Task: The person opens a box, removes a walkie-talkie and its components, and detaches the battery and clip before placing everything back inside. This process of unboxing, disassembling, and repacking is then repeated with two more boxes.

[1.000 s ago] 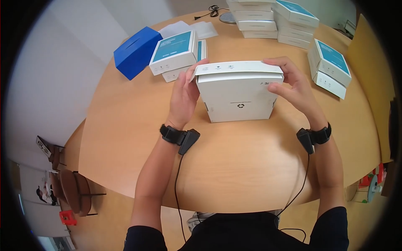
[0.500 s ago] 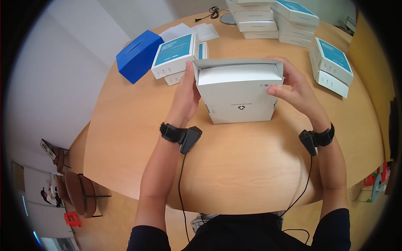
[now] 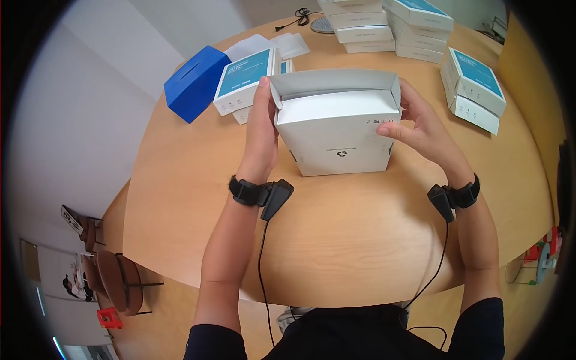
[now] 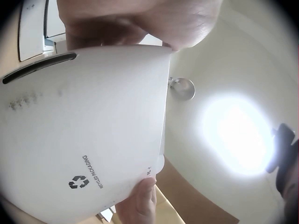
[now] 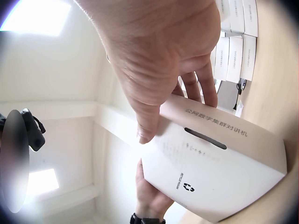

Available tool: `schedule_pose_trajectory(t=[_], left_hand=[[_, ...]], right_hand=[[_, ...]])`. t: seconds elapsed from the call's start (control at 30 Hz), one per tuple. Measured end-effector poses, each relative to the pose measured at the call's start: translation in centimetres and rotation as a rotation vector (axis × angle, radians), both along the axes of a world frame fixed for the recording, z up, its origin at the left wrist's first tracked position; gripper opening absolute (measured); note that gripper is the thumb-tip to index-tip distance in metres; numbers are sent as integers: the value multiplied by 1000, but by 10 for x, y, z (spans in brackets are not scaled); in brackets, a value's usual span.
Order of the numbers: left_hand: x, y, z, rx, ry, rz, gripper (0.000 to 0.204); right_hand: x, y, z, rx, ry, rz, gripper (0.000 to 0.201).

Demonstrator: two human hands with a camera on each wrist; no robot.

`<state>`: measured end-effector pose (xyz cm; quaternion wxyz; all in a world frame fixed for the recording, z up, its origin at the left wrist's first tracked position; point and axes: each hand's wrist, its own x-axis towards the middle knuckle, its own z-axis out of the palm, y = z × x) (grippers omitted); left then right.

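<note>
A white cardboard box [image 3: 337, 138] stands on its edge on the table, its recycling mark facing me. Its lid [image 3: 336, 78] is lifted along the top, leaving a gap behind the white top side. My left hand [image 3: 260, 141] holds the box's left side, thumb up at the lid's corner; its fingers are mostly hidden. On the other side my right hand [image 3: 422, 129] grips the box, with the thumb on the front face and the fingers behind the right edge. In the right wrist view a dark slot [image 5: 205, 138] and printed characters show on the box's side.
Teal-topped white boxes [image 3: 246, 75] sit at the left beside a blue box [image 3: 197, 84]. Taller stacks of white boxes [image 3: 367, 33] rise at the back, with two more [image 3: 477, 81] at the right. Cables run from both wrist cameras [image 3: 277, 198] over the table edge.
The lid has swung up and back from lying over the box top, so the gap beneath it now shows. My left thumb has risen with it; the right hand keeps its hold.
</note>
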<state>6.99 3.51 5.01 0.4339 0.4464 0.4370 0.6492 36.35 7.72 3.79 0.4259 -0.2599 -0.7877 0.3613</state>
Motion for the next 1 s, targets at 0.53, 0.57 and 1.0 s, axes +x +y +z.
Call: schedule_pose_trajectory(t=[0.53,0.57,1.0], left_hand=[[-6,-6,-4,147,95,-228,71],[-6,-5,-6,146,60,-239,71],[-12,-9,-13,212,83,-216,57]], right_hand=[[2,-1,4,-73,-20,23,73],[1,1,1,-32,-10,18,70],[1,1,0,-29,3,21,59]])
